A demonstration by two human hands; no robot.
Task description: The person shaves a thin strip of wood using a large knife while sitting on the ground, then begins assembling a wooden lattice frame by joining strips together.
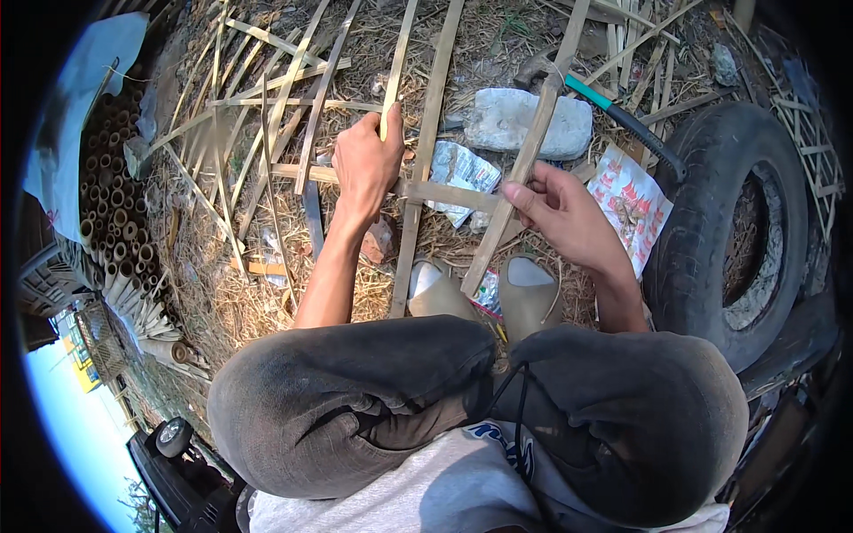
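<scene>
Long split bamboo strips lie in front of me, running away from my feet. My left hand (369, 164) is closed around the near end of one bamboo strip (399, 62). A second strip (433, 107) lies just right of it, unheld. With thumb and fingers, my right hand (573, 218) pinches the edge of a third strip (537, 124), whose near end reaches between my shoes. A short flat crosspiece (453, 195) spans the second and third strips. Where it meets the third strip, my right fingers partly hide the joint.
Beyond the strips sits a pale stone block (498, 124). A hammer (613, 114) with a teal and black handle leans by a tyre (737, 222) on the right. More bamboo lattice (258, 115) lies left, near stacked bamboo poles (115, 204). My shoes (529, 298) are close by.
</scene>
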